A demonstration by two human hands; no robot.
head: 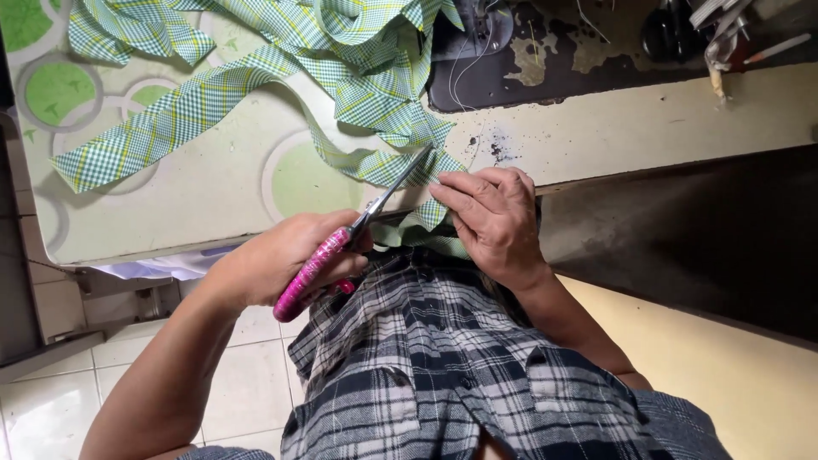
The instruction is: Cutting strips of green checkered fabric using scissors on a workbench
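My left hand (271, 262) grips a pair of scissors (317, 268) by their pink-wrapped handles. The metal blades point up and right into a long strip of green, white and yellow checked fabric (175, 128). The blade tips meet the strip just left of my right hand (494, 213). That hand lies fingers-down on the strip's end at the table's near edge, pinning it there. The rest of the strip winds in loops across the tabletop toward the far left.
The table (221, 192) has a pale covering with green circles. A dark, worn sewing machine bed (554, 51) with loose threads sits at the far centre and right. Small tools lie at the top right (724, 34). White floor tiles (243, 383) show below left.
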